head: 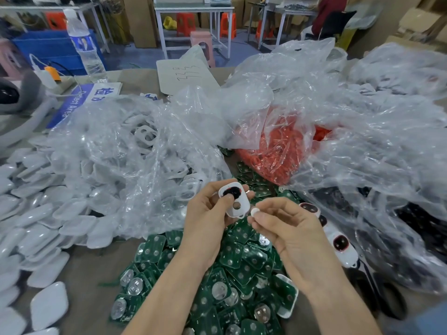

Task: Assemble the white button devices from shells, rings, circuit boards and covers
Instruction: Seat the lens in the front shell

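Note:
My left hand (208,213) holds a white shell (234,200) above the table, thumb pressing a black and red ring part into its large upper hole. The shell's small lower hole shows empty. My right hand (287,228) pinches a small white round button (254,212) just right of the shell's lower end. Below both hands lies a heap of green circuit boards (232,274). White covers (36,238) are piled at the left. Assembled white devices (341,247) with red rings lie at the right.
Clear plastic bags cover the table's middle: one with white shells (135,146), one with red parts (285,151), one at the right with dark parts (411,213). A water bottle (84,42), a blue sign (79,100) and a paper sheet (186,73) sit further back.

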A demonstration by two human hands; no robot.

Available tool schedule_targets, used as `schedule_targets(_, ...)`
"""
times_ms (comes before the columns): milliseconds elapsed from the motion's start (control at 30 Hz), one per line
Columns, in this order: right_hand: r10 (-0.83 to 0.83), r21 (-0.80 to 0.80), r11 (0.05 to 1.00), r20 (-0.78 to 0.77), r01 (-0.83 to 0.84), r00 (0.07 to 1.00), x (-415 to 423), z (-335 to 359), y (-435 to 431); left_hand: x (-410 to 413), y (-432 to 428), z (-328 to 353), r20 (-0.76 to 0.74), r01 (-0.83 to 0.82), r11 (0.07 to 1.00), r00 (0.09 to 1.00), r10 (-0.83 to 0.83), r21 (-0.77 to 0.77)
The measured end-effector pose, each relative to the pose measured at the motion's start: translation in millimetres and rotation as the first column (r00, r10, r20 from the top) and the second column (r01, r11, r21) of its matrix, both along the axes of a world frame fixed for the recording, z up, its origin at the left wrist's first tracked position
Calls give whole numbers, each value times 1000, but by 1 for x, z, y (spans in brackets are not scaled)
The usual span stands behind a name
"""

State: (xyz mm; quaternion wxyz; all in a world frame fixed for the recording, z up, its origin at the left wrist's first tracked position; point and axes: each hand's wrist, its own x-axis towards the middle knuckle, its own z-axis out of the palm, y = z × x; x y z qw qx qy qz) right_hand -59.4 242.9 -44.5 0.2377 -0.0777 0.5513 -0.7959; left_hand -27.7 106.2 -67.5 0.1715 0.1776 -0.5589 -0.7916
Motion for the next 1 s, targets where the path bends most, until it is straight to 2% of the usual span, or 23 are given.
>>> schedule_targets(167,-26,-3,1000,-34,26,999,-5,3,-2,0,-1,0,-22,23,999,1000,-22,26)
schedule_targets(367,-36,73,997,-67,41,997,-5,-1,-6,-1,0,-1,-51,4,996,999,1,86)
schedule_targets(500,-75,205,972,-184,113,980,-4,-4,-10,-1,1,-1,-62,-8,995,998,14,101)
schedule_targets(633,-120,281,940,-261,195,958,-2,-8,-18,-1,5,-3,-79,0,999,997,4,48)
schedule_targets(700,-159,289,930,-246,229,956,-3,-11,-21,-1,7,-4,-91,2,999,996,2,40)
schedule_targets(867,-194,184,960,-110,212,975,-4,-13,-27,-1,11,-5,-111,-5,999,994,9,36)
schedule_targets(1000,-226,163,957,-92,239,970,-7,-13,-29,-1,13,-4,-133,-10,1000,991,14,28)
